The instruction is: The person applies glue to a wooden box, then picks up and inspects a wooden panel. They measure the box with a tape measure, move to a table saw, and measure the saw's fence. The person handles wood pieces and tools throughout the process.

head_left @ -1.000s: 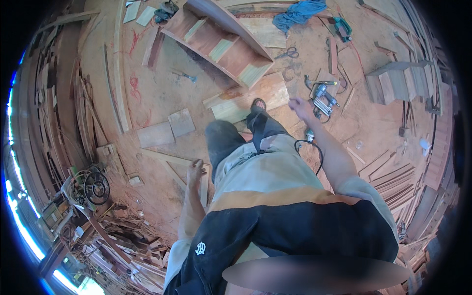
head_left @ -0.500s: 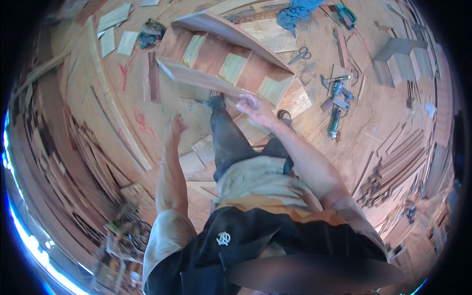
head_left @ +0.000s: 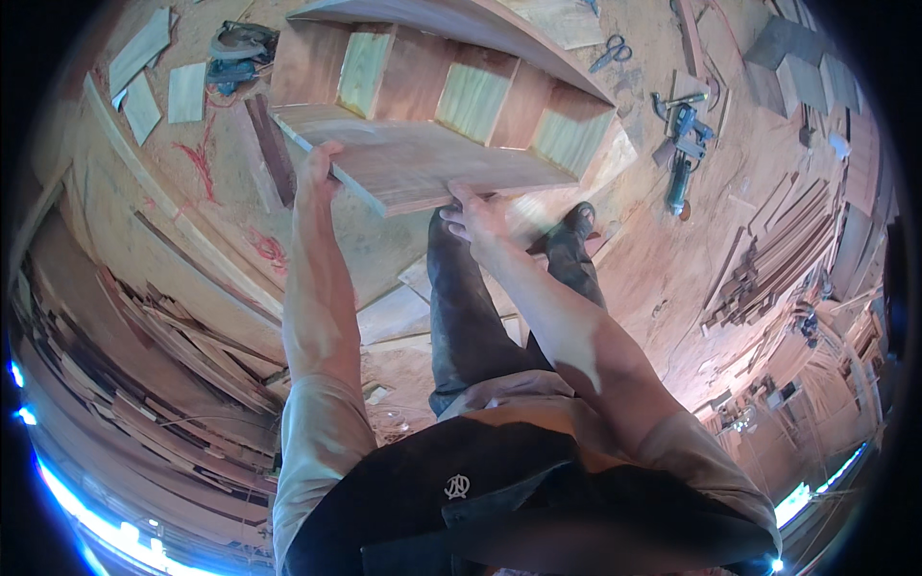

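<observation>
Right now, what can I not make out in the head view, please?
All in the head view:
Underside of the long reddish-brown wooden frame with pale panels: behind its near board.
Far board: cut by the upper edge.
Bare right hand, gripping or only touching: its own back covers the palm.
Left foot: hidden by the near board.
Thin brown wooden strips: too small to count.

My bare left hand point(head_left: 320, 167) gripped the left end of a stepped, brown-and-pale wooden unit point(head_left: 413, 158); my bare right hand point(head_left: 479, 215) touched its near edge.
</observation>
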`<control>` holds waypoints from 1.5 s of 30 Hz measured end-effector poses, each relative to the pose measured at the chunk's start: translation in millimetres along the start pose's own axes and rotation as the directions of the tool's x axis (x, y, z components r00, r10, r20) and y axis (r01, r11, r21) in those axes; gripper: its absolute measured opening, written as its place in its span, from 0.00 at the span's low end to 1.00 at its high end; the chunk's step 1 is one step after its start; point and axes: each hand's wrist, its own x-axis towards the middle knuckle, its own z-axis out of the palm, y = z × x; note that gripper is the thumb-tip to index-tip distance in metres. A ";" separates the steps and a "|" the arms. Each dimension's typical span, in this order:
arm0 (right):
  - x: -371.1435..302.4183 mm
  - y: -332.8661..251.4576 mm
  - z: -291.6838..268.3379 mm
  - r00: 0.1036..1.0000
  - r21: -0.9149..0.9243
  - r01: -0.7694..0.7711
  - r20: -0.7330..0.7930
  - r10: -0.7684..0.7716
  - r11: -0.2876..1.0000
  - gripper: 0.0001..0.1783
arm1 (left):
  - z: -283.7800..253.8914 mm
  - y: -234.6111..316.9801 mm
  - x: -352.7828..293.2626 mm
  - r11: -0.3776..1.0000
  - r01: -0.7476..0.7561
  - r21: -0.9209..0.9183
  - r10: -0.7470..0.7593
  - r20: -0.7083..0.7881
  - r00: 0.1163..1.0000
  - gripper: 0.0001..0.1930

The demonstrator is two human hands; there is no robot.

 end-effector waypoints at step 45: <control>-102.6 -126.5 -461.5 0.194 -0.571 0.771 0.630 -0.752 -0.280 0.25 | 403.1 -324.9 -308.4 0.650 -0.591 0.477 0.754 -0.309 0.580 0.33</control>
